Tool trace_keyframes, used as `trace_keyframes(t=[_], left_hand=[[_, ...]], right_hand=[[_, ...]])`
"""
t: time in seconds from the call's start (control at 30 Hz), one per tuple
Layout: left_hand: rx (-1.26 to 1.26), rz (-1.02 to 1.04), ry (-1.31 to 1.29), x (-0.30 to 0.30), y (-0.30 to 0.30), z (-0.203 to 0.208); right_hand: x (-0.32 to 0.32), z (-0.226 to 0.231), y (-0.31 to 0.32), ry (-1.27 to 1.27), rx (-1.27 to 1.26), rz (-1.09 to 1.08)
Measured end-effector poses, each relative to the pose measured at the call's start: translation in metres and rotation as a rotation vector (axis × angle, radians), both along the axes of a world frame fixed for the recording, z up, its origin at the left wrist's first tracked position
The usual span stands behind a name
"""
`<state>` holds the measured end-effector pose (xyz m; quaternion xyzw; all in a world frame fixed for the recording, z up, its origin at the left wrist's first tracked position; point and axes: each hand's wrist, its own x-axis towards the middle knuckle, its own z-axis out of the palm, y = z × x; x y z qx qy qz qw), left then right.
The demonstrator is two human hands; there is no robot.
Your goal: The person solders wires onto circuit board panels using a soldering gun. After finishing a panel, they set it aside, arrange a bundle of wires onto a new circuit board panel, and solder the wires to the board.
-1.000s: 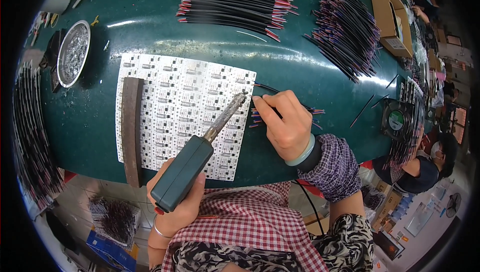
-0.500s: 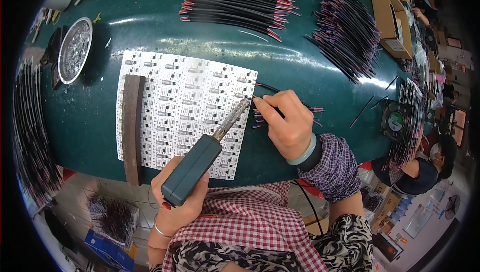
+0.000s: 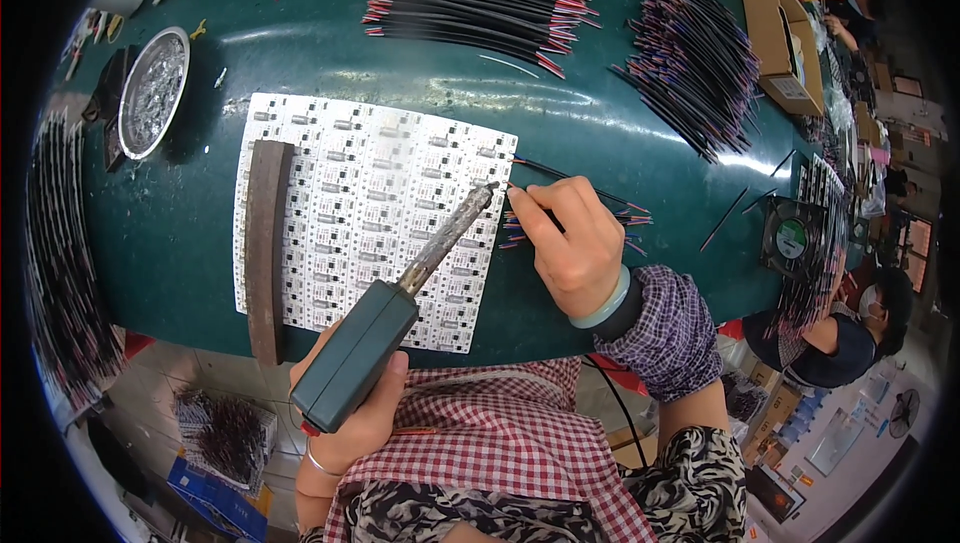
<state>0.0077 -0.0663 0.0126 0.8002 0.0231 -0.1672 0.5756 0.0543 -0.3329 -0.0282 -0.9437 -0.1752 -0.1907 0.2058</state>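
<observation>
My left hand (image 3: pixel 372 415) is wrapped around the dark green handle of a soldering iron (image 3: pixel 358 351). The iron slants up and right over a white sheet of circuit boards (image 3: pixel 345 198), its tip near the right edge. At that edge my right hand (image 3: pixel 582 255) pinches a thin wire (image 3: pixel 512 186) by its reddish end, close to the tip. Whether tip and wire touch I cannot tell. Just above, a black wire (image 3: pixel 565 176) runs from the sheet's edge to the right. More wires (image 3: pixel 636 245) lie partly hidden under my right hand.
A brown bar (image 3: pixel 268 253) lies across the sheet's left part. A metal bowl (image 3: pixel 155 93) stands at the far left. Black wire bundles (image 3: pixel 470 3) and a looser pile (image 3: pixel 690 58) lie at the back. On the right are an open carton (image 3: pixel 785 43) and a small fan (image 3: pixel 790 239).
The soldering iron has shifted left, its handle lower and its tip a little higher. The board sheet has slid slightly upward. My right hand has hardly moved and still pinches.
</observation>
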Motion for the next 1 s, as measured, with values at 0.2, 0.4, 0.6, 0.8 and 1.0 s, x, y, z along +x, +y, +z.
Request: trace_keyframes(t=[0.2, 0.4, 0.6, 0.8, 1.0], left_hand=[[0.011, -0.028, 0.108, -0.007, 0.008, -0.005], [0.030, 0.024, -0.104, -0.001, -0.002, -0.007], [0.003, 0.019, -0.082, -0.003, -0.004, -0.009], [0.032, -0.059, -0.100, -0.002, -0.003, -0.009], [0.078, -0.138, -0.107, 0.002, -0.004, -0.005]], right_hand=[[-0.015, 0.012, 0.002, 0.019, 0.088, 0.021], [-0.016, 0.003, 0.005, 0.102, 0.025, -0.038], [-0.019, 0.000, 0.005, 0.081, 0.104, 0.023], [-0.016, 0.000, 0.007, 0.018, 0.067, 0.029], [-0.016, 0.002, 0.007, 0.013, 0.019, 0.019]])
